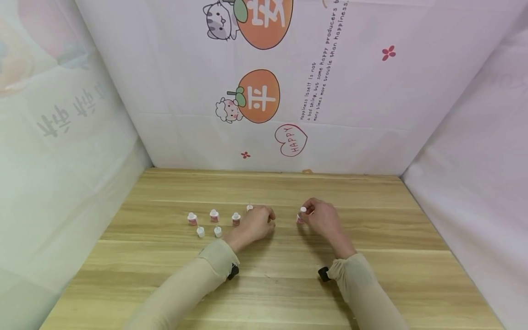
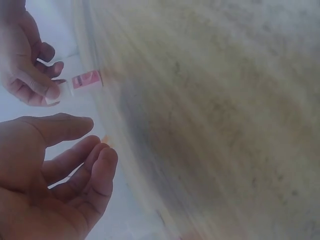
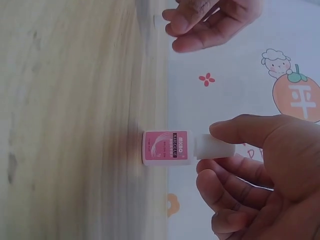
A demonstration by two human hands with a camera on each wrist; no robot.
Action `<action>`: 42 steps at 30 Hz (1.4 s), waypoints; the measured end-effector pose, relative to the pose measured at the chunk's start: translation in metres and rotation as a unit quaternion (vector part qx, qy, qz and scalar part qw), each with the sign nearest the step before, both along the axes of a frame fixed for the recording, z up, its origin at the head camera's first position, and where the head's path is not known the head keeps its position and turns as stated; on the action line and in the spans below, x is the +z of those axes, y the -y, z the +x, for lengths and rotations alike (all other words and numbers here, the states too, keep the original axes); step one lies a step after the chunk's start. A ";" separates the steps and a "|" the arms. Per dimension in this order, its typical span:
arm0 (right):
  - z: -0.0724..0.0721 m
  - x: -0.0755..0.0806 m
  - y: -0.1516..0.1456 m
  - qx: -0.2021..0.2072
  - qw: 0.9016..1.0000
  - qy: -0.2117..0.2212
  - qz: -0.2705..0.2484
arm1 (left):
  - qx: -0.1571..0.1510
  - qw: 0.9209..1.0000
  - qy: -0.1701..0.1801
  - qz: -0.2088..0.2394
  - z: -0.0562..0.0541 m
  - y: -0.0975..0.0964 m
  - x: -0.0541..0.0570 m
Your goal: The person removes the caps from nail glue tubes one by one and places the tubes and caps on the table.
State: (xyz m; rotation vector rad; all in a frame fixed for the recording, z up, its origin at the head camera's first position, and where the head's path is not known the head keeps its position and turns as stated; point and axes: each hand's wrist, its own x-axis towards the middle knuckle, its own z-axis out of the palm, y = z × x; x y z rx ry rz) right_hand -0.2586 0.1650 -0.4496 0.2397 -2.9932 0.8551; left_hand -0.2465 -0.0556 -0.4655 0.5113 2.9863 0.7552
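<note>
My right hand (image 1: 324, 221) pinches the white cap (image 3: 217, 146) of a small nail glue bottle (image 3: 167, 148) between thumb and fingers. The bottle stands upright on the table with its pink label showing, and the cap sits on its neck. Left of it, my left hand (image 2: 65, 182) hovers with loosely bent fingers and holds nothing. Beyond that hand, three uncapped nail glue bottles, a left one (image 1: 192, 220), a middle one (image 1: 214, 217) and a right one (image 1: 236, 220), stand in a row. One white brush cap (image 1: 249, 207) shows partly behind the left hand.
Two more white brush caps, a left one (image 1: 200, 232) and a right one (image 1: 218, 232), stand in front of the row with their stems up. The wooden table (image 1: 272, 293) meets a printed white cloth wall (image 1: 350, 146) at the back, with cloth walls on both sides.
</note>
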 end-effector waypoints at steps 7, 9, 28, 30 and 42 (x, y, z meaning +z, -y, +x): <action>0.002 -0.001 0.010 0.007 1.000 -0.007 -0.016 | -0.015 1.000 -0.012 -0.002 -0.001 -0.002 -0.005; 0.002 -0.002 0.013 0.009 1.000 -0.006 -0.019 | -0.021 1.000 -0.015 0.001 -0.001 -0.001 -0.008; 0.009 -0.003 0.048 0.042 0.999 -0.022 -0.019 | -0.016 1.000 0.005 -0.004 -0.005 0.002 -0.017; 0.010 -0.004 0.051 0.045 0.998 -0.029 -0.020 | -0.015 1.000 0.006 -0.011 -0.006 0.003 -0.017; 0.013 -0.006 0.065 0.059 0.997 -0.036 -0.021 | -0.027 0.999 -0.018 -0.004 -0.008 0.006 -0.017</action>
